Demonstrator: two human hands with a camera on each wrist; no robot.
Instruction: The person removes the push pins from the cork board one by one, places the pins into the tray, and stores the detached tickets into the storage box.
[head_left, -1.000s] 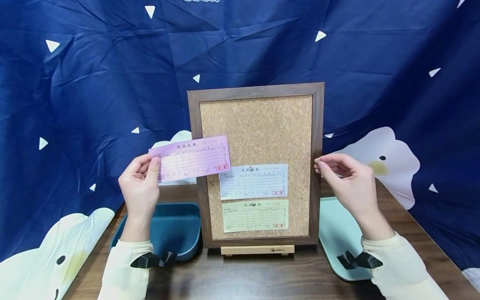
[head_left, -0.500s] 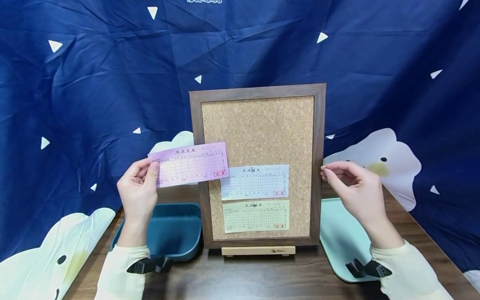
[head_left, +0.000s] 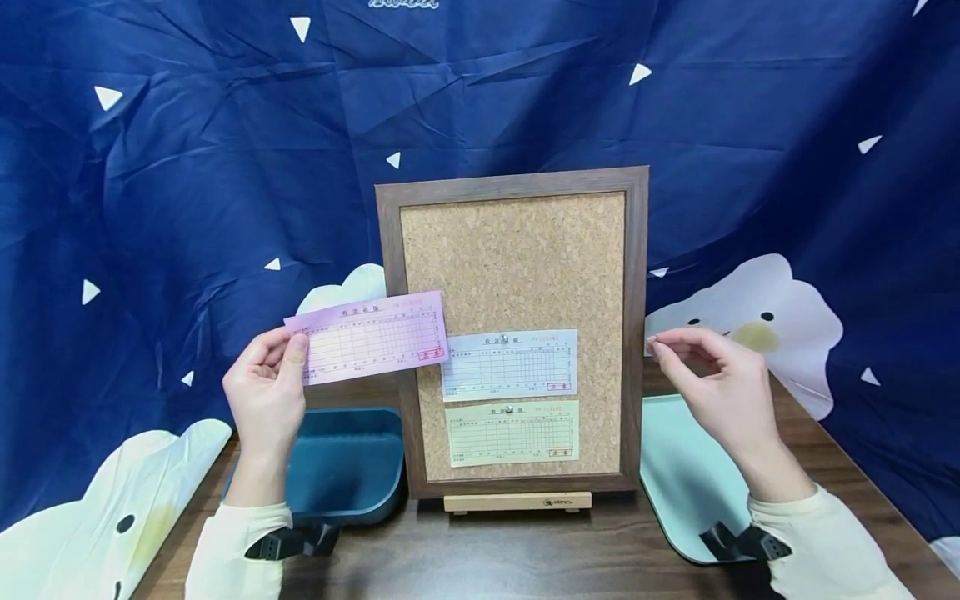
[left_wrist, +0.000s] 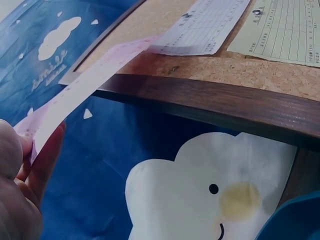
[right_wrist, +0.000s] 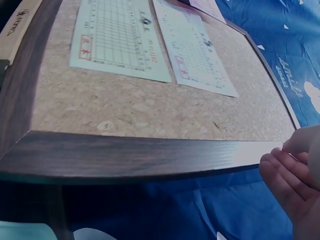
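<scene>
My left hand [head_left: 267, 392] pinches the left end of a pink receipt slip [head_left: 375, 337] between thumb and fingers. The slip tilts up to the right, its far end in front of the corkboard's left frame. Off the board's right edge, my right hand [head_left: 716, 383] has thumb and forefinger together on a tiny thing, mostly hidden, that looks like a push pin [right_wrist: 284, 145]. On the corkboard [head_left: 513, 258], a pale blue slip [head_left: 510, 367] hangs above a pale green slip [head_left: 513, 437]. Each has one silvery pin near its top middle.
The brown-framed board stands on a small wooden easel [head_left: 517, 502] on a dark wood table [head_left: 480, 550]. At the left is a deep teal tray [head_left: 348, 508], at the right a mint tray [head_left: 690, 475]. A blue printed cloth [head_left: 510, 100] hangs behind.
My left hand has drawn the pink slip a little left and down, away from the blue slip. My right hand has shifted slightly right and down from the board's edge.
</scene>
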